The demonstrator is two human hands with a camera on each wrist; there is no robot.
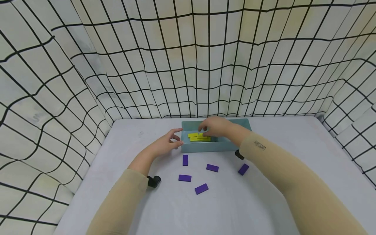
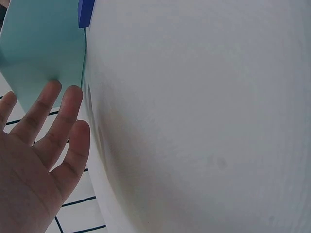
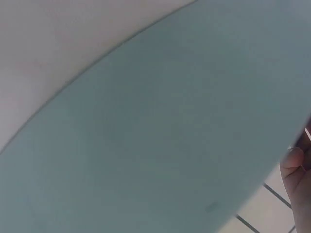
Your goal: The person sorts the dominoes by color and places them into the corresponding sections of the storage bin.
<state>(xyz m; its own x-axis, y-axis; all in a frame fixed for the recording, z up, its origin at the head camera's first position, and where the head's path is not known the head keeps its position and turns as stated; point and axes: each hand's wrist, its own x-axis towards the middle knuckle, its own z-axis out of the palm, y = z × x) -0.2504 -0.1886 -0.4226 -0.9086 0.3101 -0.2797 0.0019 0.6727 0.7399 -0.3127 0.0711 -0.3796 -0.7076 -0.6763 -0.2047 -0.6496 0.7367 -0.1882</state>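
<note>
A teal, open-topped box [image 1: 205, 148] stands toward the back of the table, and several yellow blocks [image 1: 200, 139] lie inside near its left end. My left hand [image 1: 165, 143] is at the box's left end with its fingers spread loosely; in the left wrist view the hand [image 2: 46, 145] has a fingertip against the teal wall. Over the box, my right hand [image 1: 216, 126] reaches in with bent fingers just above the yellow blocks. Whether it pinches one is hidden. In the right wrist view, the box wall covers most of that hand [image 3: 299, 167].
Several purple blocks lie scattered in front of the box, among them one near its left corner [image 1: 185, 160], one in the middle [image 1: 212, 168] and one below the right forearm [image 1: 243, 169]. Black netting [image 1: 194, 68] over white walls rises behind and beside the white table [image 1: 223, 209].
</note>
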